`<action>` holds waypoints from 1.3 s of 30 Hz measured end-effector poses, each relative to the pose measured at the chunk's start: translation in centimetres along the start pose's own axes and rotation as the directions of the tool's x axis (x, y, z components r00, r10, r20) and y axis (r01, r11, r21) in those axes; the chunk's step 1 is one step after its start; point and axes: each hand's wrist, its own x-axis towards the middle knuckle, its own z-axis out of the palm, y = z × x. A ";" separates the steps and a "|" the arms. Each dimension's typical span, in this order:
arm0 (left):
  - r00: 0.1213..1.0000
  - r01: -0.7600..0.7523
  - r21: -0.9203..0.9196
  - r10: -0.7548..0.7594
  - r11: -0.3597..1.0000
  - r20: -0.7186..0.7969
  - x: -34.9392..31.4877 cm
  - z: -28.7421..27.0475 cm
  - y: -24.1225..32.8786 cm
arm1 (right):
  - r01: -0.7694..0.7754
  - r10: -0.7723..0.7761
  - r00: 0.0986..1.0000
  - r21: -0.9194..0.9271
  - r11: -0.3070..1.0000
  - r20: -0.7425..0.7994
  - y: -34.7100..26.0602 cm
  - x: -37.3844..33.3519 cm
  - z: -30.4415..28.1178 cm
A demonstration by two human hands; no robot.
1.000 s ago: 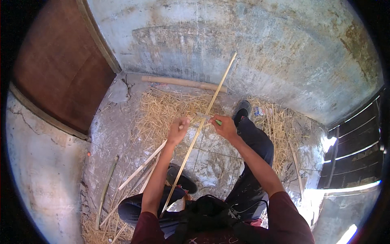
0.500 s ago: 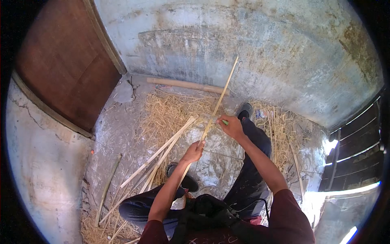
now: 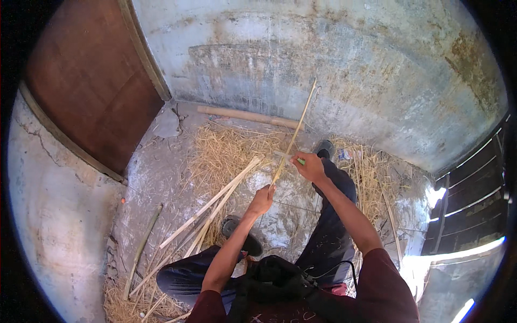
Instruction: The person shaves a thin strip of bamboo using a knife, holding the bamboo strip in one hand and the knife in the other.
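My left hand [image 3: 261, 199] is closed around the lower part of a long, pale bamboo strip [image 3: 299, 125], which slants away from me toward the wall. In my closed right hand [image 3: 311, 168] is a knife [image 3: 301, 161] with a green handle. Its thin blade points left and lies across the strip, a little beyond my left hand. Whether the edge is biting into the bamboo is too small to tell. Several split bamboo strips [image 3: 209, 215] lie in a bundle left of my left hand, their far ends near the strip I hold.
Dry shavings [image 3: 229, 151] cover the floor ahead and to the right. A bamboo pole [image 3: 247, 116] lies along the stained wall [image 3: 344, 64]. A greenish stick [image 3: 144, 250] rests at the left, near a brown door [image 3: 97, 81]. My shoes [image 3: 325, 149] stand on either side of the work.
My left hand has shifted slightly away from me and to the right. The strip's far end sits a little lower in view. Both hands keep their holds.
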 end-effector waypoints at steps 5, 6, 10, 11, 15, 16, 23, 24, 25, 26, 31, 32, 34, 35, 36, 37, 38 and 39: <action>1.000 -0.006 -0.010 0.005 1.000 -0.024 0.3 0.4 -0.2 | 0.114 -0.101 0.978 0.062 0.992 -0.182 0.9 0.3 1.8; 1.000 -0.010 -0.004 0.010 1.000 -0.025 0.4 0.6 -0.1 | 0.119 -0.102 0.976 0.076 0.990 -0.190 1.1 0.2 1.9; 1.000 -0.010 0.025 0.011 1.000 -0.028 -0.3 0.8 0.0 | 0.017 -0.010 0.996 0.074 0.997 -0.086 -0.1 0.2 1.5; 1.000 -0.017 0.030 0.018 0.999 -0.022 -0.2 0.8 0.3 | 0.021 -0.014 0.998 0.095 0.995 -0.068 0.1 0.2 1.3; 0.999 -0.026 0.032 0.026 0.999 -0.026 -0.3 0.8 0.2 | 0.097 -0.090 0.994 0.142 0.985 -0.054 1.6 0.8 1.2; 0.999 -0.030 0.027 0.031 0.999 -0.038 -0.4 0.9 0.0 | 0.129 -0.121 0.991 0.145 0.981 -0.061 1.9 1.0 1.4; 0.996 -0.038 0.008 0.039 0.999 -0.080 -0.2 0.4 -0.2 | 0.113 -0.072 0.978 0.207 0.972 -0.195 4.3 2.1 3.7; 0.998 -0.024 0.005 0.024 1.000 -0.056 -0.2 0.7 0.2 | 0.053 0.004 0.968 0.222 0.974 -0.251 5.6 2.7 3.0; 0.999 -0.012 0.003 0.012 1.000 -0.034 -0.2 1.2 0.6 | -0.002 0.078 0.948 0.241 0.971 -0.308 6.9 3.4 2.2; 1.000 0.001 0.001 -0.001 1.000 -0.013 -0.2 1.4 0.9 | -0.022 0.072 0.959 0.184 0.983 -0.272 7.6 4.2 1.1; 1.000 0.023 -0.013 -0.024 1.000 -0.010 -0.5 0.5 0.5 | -0.042 0.045 0.998 0.072 0.997 -0.045 7.4 5.7 -1.6; 0.999 0.043 -0.013 -0.043 0.999 -0.009 -0.4 0.2 0.2 | -0.047 0.049 0.999 0.095 0.994 -0.024 7.4 5.7 -1.5; 0.998 0.053 -0.043 -0.054 0.998 -0.013 -0.3 -0.5 -0.4 | -0.059 0.057 0.998 0.138 0.989 0.020 7.9 5.3 -1.3; 0.998 0.058 -0.058 -0.059 0.997 -0.015 -0.2 -0.8 -0.6 | -0.034 0.036 0.999 0.156 0.987 -0.010 8.3 5.0 -0.9; 0.997 0.081 -0.078 -0.080 0.994 0.015 -0.3 -1.0 -0.7 | -0.007 0.015 0.999 0.174 0.985 -0.039 8.7 4.7 -0.4; 0.994 0.104 -0.096 -0.099 0.990 0.048 -0.4 -1.0 -0.7 | 0.017 -0.003 0.998 0.191 0.981 -0.070 9.3 4.5 0.1; 0.990 0.120 -0.117 -0.111 0.986 0.082 -0.2 -0.9 -0.6 | -0.001 0.000 1.000 0.130 0.991 0.004 10.4 4.5 0.2; 0.995 0.085 -0.126 -0.077 0.988 0.064 -0.2 -0.5 -0.6 | -0.015 0.009 0.997 0.068 0.998 0.077 11.6 4.6 0.2</action>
